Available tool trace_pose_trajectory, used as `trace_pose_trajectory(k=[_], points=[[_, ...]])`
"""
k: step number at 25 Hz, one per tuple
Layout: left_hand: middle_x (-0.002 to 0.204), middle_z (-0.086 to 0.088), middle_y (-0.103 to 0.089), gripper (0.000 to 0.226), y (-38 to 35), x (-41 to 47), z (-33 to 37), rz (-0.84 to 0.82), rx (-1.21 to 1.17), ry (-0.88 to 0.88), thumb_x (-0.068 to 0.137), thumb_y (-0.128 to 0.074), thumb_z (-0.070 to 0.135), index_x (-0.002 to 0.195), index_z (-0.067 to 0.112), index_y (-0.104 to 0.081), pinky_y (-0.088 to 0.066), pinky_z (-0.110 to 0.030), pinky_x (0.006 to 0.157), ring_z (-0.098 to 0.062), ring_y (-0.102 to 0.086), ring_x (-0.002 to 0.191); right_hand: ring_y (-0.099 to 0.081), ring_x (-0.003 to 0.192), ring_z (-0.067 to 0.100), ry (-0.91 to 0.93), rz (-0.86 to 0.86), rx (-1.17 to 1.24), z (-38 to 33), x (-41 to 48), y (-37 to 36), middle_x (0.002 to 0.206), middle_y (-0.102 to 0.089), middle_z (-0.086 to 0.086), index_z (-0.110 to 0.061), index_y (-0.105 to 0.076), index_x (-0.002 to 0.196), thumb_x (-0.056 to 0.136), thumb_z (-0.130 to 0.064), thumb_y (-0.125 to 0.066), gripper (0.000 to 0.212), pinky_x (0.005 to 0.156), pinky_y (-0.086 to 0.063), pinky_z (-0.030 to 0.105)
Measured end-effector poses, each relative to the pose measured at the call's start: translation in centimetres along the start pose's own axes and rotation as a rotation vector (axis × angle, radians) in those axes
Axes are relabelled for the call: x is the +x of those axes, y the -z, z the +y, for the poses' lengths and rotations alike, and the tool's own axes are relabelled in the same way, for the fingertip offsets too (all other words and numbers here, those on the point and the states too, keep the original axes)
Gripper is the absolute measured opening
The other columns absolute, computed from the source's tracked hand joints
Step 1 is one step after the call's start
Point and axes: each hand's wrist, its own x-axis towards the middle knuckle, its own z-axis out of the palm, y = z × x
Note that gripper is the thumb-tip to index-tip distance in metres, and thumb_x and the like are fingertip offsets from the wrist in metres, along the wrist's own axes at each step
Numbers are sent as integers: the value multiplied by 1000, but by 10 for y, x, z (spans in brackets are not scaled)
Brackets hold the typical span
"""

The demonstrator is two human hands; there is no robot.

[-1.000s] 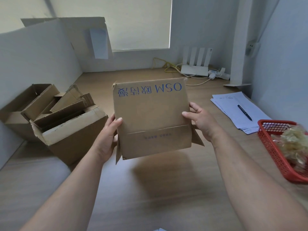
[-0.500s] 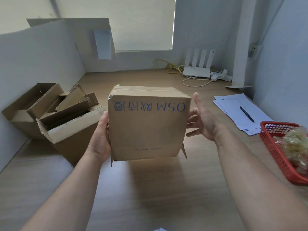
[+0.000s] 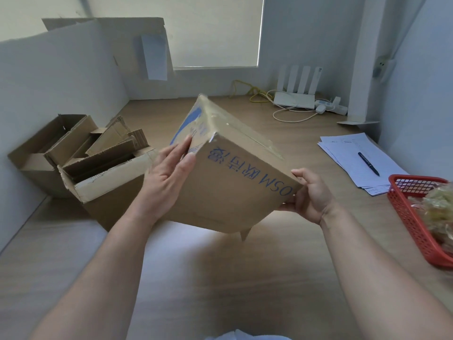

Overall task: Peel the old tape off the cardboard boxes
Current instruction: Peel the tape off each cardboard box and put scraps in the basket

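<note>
Cardboard box [image 3: 235, 182] is up off the desk, dead centre, tipped on a corner, with glossy tape [image 3: 247, 136] across its top face. Left hand [image 3: 169, 175] presses flat-fingered on its nine o'clock side, while right hand [image 3: 311, 195] curls round the four o'clock corner.

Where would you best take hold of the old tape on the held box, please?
Probably at the end of the tape, where it folds over the upper near corner of the box and looks lifted. Come from the left: the left hand lies beside it.
</note>
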Motion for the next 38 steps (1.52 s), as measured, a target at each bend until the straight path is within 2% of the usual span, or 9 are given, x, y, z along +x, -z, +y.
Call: trace_pose_trajectory(k=[3, 6, 12, 16, 18, 22, 26, 30, 38], points=[[142, 17, -32, 61, 6, 1, 42, -19, 380, -91, 75, -32, 79, 134, 62, -34, -13, -28, 114, -4, -19, 136, -59, 84, 33, -33, -76, 217, 30, 9, -8, 97, -62, 18, -9, -62, 111, 79, -31, -43, 43, 77, -55, 50], [147, 14, -28, 72, 10, 1, 65, -57, 738, -135, 68, -17, 89, 135, 66, -27, -15, -37, 107, -6, -17, 133, -61, 90, 36, -131, -137, 300, 64, 19, -29, 104, -65, 19, -7, -60, 119, 74, -26, -45, 51, 81, -53, 52], [150, 9, -27, 77, -4, -22, 19, -262, 890, 96, 69, -15, 80, 142, 56, -24, -22, -43, 108, -17, -21, 136, -44, 55, 19, -482, -64, -49, 125, 19, -47, 62, -43, 2, -14, -58, 80, 84, -19, -39, 20, 58, -49, 32], [150, 14, -21, 84, -24, -35, -7, -301, 917, 50, 64, -5, 88, 140, 59, -27, -5, -50, 116, -9, -10, 138, -24, 49, 13, -603, -102, -400, 126, 22, -44, 60, -25, -3, -21, -41, 77, 85, -15, -43, 10, 50, -29, 22], [148, 16, -20, 84, -28, -40, -13, -271, 934, 22, 66, -2, 92, 139, 58, -28, 0, -52, 115, -7, -9, 138, -29, 48, 14, -561, -27, -484, 117, 26, -43, 59, -29, -2, -19, -41, 77, 88, -13, -47, 14, 51, -25, 24], [142, 15, -33, 73, -24, -36, -21, -155, 938, -21, 76, -6, 77, 136, 51, -38, -8, -37, 108, -10, -20, 132, -59, 63, 16, -210, 128, -419, 80, 34, -41, 78, -59, 5, -13, -60, 92, 92, -16, -53, 7, 60, -47, 28], [151, 9, -26, 52, -32, -14, -23, -109, 1010, -7, 96, -21, 57, 146, 42, -27, -10, -34, 100, -13, -15, 135, -60, 80, 15, 33, 87, -311, 36, 49, -62, 89, -63, 4, -12, -65, 98, 92, -22, -54, 16, 68, -51, 29], [159, 11, -12, 53, -36, -11, -28, -146, 1036, -2, 97, -16, 53, 149, 42, -18, -1, -32, 104, -9, -4, 142, -60, 102, 17, 64, -42, -318, 7, 64, -88, 111, -68, 7, -15, -67, 104, 91, -30, -51, 26, 84, -46, 34], [159, 12, -7, 56, -37, -12, -30, -151, 1019, 23, 94, -11, 55, 150, 44, -10, 7, -42, 118, -9, 1, 144, -61, 77, 14, 120, -75, -331, -14, 77, -96, 80, -65, 0, -14, -63, 83, 90, -9, -54, 12, 87, -46, 39]])
